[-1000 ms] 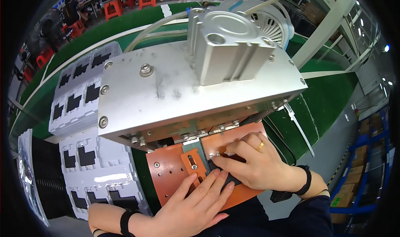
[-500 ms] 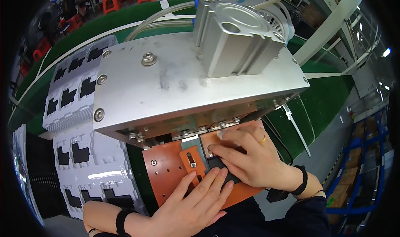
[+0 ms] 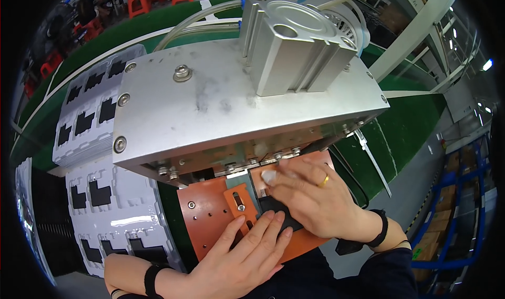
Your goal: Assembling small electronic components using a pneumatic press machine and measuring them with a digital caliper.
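My left hand (image 3: pixel 239 251) lies flat, fingers stretched out, its fingertips on a thin black sheet-like part (image 3: pixel 276 206) and beside a slotted orange block (image 3: pixel 240 200). That part rests on the orange plate (image 3: pixel 202 204) of a metal press. Over its far right side my right hand (image 3: pixel 315 196) is bent, fingers drawn together and slightly blurred. At those fingertips shows a small white piece (image 3: pixel 269 178), apparently pinched; its kind cannot be made out. My right fingers partly cover the part and the copper-coloured area beyond it.
The press's metal housing (image 3: pixel 236 99) overhangs the plate just beyond my hands, with a cylinder block (image 3: pixel 300 52) on top. At left, a white tray (image 3: pixel 118 215) holds several black L-shaped parts, and stacked trays (image 3: pixel 84 149) stand behind. A blue rack (image 3: pixel 447 204) with boxes is at right.
My right fingertips have lifted off the black part's far edge and drawn together, with the white piece now nearer and further left. My left hand stays in place on the part.
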